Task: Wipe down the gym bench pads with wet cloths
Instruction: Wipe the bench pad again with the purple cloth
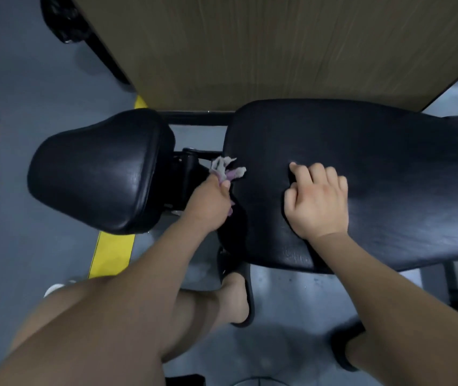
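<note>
Bench pads in black vinyl lie across the middle of the view: the long back pad point(389, 176) to the right and the smaller seat pad point(96, 168) to the left, with a gap between them where the black frame point(200, 118) shows. At that gap, against the back pad's left edge, sits a crumpled grey and purple cloth point(226, 169). The left hand point(208, 207) grips it, fingers clamped round the bunched fabric. The right hand point(317, 201) rests on top of the back pad with its fingers point(331, 174) curled together under the knuckles; nothing shows in it. A wood-grain panel point(278, 45) stands behind the bench. Below is a grey floor point(27, 79) with yellow markings point(112, 253), and the person's feet in black sandals point(246, 296).
</note>
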`<state>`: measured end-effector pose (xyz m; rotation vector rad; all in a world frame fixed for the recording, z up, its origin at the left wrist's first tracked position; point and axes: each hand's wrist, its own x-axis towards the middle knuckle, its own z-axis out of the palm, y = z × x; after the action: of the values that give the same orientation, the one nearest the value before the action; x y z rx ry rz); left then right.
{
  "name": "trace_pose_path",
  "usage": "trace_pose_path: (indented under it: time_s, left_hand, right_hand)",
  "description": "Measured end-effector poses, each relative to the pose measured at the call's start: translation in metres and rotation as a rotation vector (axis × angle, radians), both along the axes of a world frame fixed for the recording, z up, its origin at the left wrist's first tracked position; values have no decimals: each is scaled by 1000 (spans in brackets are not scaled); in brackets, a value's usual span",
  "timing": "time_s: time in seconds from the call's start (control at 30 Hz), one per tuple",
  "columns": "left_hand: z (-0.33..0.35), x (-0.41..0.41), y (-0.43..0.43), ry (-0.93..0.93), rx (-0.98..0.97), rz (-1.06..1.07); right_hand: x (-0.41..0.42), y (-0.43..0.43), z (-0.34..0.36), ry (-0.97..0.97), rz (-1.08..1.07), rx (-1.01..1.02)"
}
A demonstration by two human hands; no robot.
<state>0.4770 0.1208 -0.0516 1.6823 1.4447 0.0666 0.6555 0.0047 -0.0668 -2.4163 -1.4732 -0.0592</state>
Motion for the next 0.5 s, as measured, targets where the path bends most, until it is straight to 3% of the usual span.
trace_pose_path:
  time_s: [0.23,0.4,0.5]
  left_hand:
    - [10,-33,-75,35,-61,51]
    - [21,-41,-108,194,6,-5]
    - [28,-46,-137,115,-127,-8]
  right_hand:
    - [-2,-7,11,23,40,-71]
    - [-9,-45,32,100,116,-177]
    - [-8,-91,40,104,141,-211]
